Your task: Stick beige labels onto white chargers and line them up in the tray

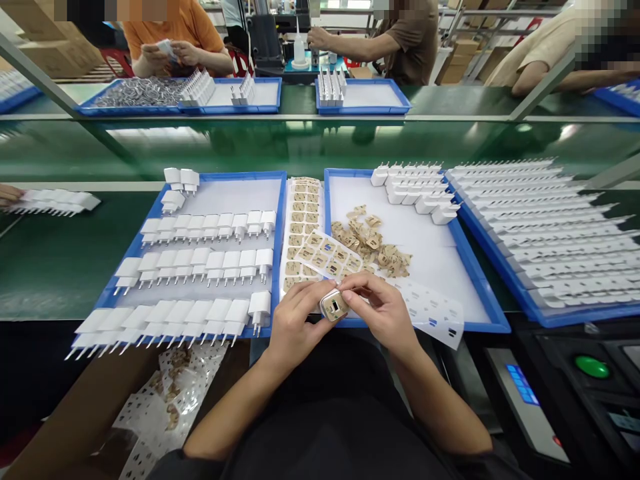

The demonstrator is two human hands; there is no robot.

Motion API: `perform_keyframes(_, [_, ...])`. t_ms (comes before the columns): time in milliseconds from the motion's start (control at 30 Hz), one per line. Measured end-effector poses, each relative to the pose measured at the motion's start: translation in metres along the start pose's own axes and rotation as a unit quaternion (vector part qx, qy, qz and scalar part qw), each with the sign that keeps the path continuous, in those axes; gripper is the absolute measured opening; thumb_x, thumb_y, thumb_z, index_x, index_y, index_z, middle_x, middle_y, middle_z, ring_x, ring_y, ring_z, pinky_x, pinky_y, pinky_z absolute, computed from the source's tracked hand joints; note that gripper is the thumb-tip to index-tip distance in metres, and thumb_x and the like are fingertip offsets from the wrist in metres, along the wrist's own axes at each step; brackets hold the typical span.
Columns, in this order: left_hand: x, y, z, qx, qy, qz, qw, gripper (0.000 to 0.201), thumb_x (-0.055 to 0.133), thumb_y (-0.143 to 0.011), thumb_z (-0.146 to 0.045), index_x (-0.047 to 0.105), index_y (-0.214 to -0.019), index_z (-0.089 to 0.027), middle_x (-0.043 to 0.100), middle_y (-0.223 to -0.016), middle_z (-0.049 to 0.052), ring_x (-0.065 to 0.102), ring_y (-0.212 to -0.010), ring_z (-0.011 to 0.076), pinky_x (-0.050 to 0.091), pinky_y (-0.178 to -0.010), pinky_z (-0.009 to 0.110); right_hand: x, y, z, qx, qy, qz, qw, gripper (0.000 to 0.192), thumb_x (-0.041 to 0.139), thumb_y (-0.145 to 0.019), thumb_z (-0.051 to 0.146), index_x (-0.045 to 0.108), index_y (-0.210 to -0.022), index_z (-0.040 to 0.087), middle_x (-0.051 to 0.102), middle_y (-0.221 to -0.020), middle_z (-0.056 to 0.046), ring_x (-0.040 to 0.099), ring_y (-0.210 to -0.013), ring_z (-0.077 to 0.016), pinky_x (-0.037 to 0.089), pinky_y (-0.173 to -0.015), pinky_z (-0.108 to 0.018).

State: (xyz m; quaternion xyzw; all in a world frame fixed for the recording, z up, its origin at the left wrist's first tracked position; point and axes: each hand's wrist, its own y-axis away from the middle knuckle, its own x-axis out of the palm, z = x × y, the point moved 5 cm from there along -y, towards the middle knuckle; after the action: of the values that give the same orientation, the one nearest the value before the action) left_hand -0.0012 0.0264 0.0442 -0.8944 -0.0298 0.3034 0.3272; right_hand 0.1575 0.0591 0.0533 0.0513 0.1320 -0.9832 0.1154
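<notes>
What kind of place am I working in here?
Most likely a factory assembly line for plug adapters: blue trays hold rows of white adapters, a green conveyor runs past, and other people work opposite.

- Both forearms are bare from the elbows down to the wrists; no sleeve cuffs show on them.
- The left hand [295, 323] wears no glove, ring or watch that can be seen.
- The right hand [383, 310] is likewise bare, with no glove or band at the wrist.
- Fingernails look short and plain, though the view is too small to be sure.
- A dark, black-looking garment covers the torso and lap between the arms, plain, with no print visible.
- Dark fabric shows at the bottom left edge, possibly a short sleeve.
</notes>
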Motion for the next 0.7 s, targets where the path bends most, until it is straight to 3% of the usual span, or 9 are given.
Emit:
perform_keyframes(100, [-0.001, 0.001, 0.001, 0.010, -0.022, 0.003, 1.000, 0.038, 0.078, -0.086, -0.021, 0.065, -0.121, -0.021, 0.077, -0.114, 0.007, 0.071, -0.102, 0.0233, 0.058, -0.092, 0.038, 0.002, -0.001, 0.005, -0.033, 0.052, 0.008, 0.998, 0.008, 0.065, -0.093, 0.018, 0.070, -0.096, 0.023, 0.072, -0.090, -0.002, 0.069, -0.078, -0.0149, 0.059, -0.073, -0.028])
perform_keyframes(167, [-0.003, 0.001, 0.000, 0.018, -0.044, -0.004, 0.999, 0.036, 0.078, -0.086, -0.022, 0.066, -0.120, -0.020, 0.078, -0.112, 0.007, 0.072, -0.100, 0.0237, 0.058, -0.091, 0.038, 0.002, 0.000, 0.011, -0.092, 0.117, 0.015, 0.989, 0.012, 0.063, -0.094, 0.014, 0.068, -0.100, 0.024, 0.072, -0.093, -0.003, 0.069, -0.083, -0.0162, 0.058, -0.076, -0.029])
perform_keyframes(300, [-0.005, 0.001, -0.003, -0.002, -0.036, 0.008, 0.999, 0.032, 0.078, -0.087, -0.031, 0.066, -0.115, -0.019, 0.079, -0.105, 0.006, 0.074, -0.093, 0.0220, 0.059, -0.084, 0.034, 0.001, 0.007, 0.022, -0.251, 0.246, 0.009, 0.936, 0.018, 0.062, -0.092, 0.008, 0.065, -0.103, 0.023, 0.069, -0.100, -0.007, 0.067, -0.091, -0.0203, 0.058, -0.079, -0.034])
perform_keyframes(367, [-0.003, 0.001, -0.005, -0.020, -0.007, 0.030, 0.999, 0.034, 0.077, -0.087, -0.034, 0.066, -0.115, -0.020, 0.079, -0.105, 0.006, 0.074, -0.093, 0.0212, 0.059, -0.083, 0.033, 0.000, 0.011, 0.024, -0.285, 0.254, 0.012, 0.924, 0.020, 0.063, -0.091, 0.007, 0.064, -0.104, 0.022, 0.067, -0.099, -0.008, 0.066, -0.088, -0.0198, 0.058, -0.077, -0.034])
perform_keyframes(467, [-0.003, 0.001, -0.007, -0.006, 0.001, 0.024, 1.000, 0.035, 0.078, -0.087, -0.030, 0.066, -0.118, -0.020, 0.078, -0.109, 0.006, 0.073, -0.098, 0.0213, 0.059, -0.088, 0.034, -0.004, 0.012, 0.021, -0.246, 0.211, 0.003, 0.946, 0.021, 0.062, -0.091, 0.007, 0.064, -0.103, 0.024, 0.066, -0.097, -0.005, 0.066, -0.088, -0.0189, 0.057, -0.078, -0.032])
perform_keyframes(567, [-0.003, 0.001, -0.008, 0.026, -0.019, 0.002, 0.999, 0.035, 0.076, -0.088, -0.024, 0.065, -0.121, -0.020, 0.077, -0.115, 0.007, 0.072, -0.103, 0.0222, 0.057, -0.095, 0.038, -0.003, 0.011, 0.013, -0.141, 0.115, 0.011, 0.983, 0.020, 0.063, -0.092, 0.011, 0.064, -0.106, 0.025, 0.065, -0.099, -0.005, 0.065, -0.092, -0.0185, 0.058, -0.076, -0.031])
perform_keyframes(700, [-0.002, 0.002, -0.008, 0.043, -0.039, -0.006, 0.998, 0.036, 0.073, -0.090, -0.020, 0.064, -0.125, -0.020, 0.076, -0.117, 0.008, 0.070, -0.104, 0.0226, 0.058, -0.095, 0.040, 0.006, 0.011, 0.004, -0.041, 0.006, 0.025, 0.999, 0.017, 0.069, -0.090, 0.020, 0.066, -0.106, 0.027, 0.063, -0.105, -0.005, 0.064, -0.095, -0.0181, 0.058, -0.075, -0.029])
